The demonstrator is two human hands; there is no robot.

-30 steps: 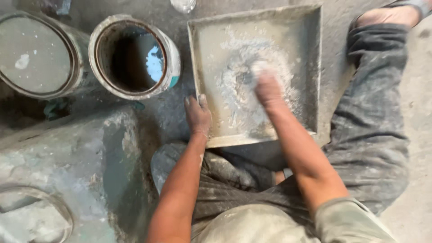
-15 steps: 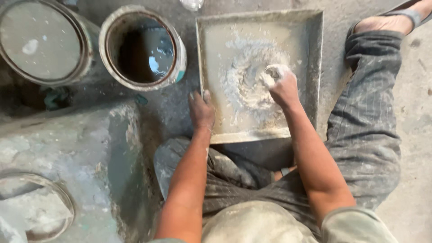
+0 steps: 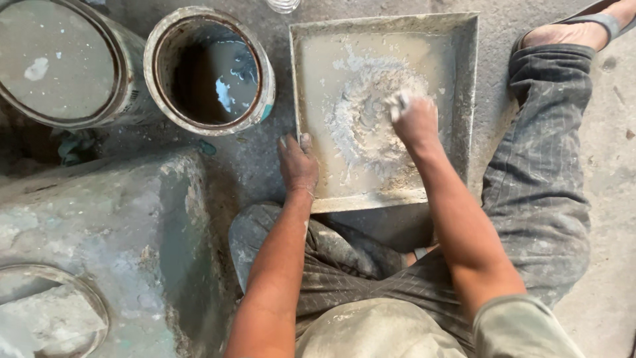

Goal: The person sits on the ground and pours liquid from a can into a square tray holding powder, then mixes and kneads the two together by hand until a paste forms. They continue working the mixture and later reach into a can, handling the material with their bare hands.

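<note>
At the upper left of the frame we see a large round tin (image 3: 63,63) filled nearly to the brim with grey liquid, and just right of it an open can (image 3: 209,69) with dark liquid low inside. Below them, at the lower left, a rough grey block (image 3: 112,232) carries a round rim near the corner. Our left hand (image 3: 298,164) lies at centre, fingers curled over the left rim of the square tray (image 3: 464,99), gripping the edge and steadying it on the concrete floor (image 3: 596,265). Inside the tray, a swirl of white powder (image 3: 361,122) is spread in a ring. Our right hand (image 3: 414,122) is clenched over a small pale lump (image 3: 399,101) that we cannot identify, pressed into the powder at the tray's upper middle. A second ago this hand sat lower in the tray; it has since swept up and to the right, and the ring looks wider, so we judge the rubbing or mixing is under way. At the upper right, a sandalled foot (image 3: 576,30) rests beside the tray
</note>
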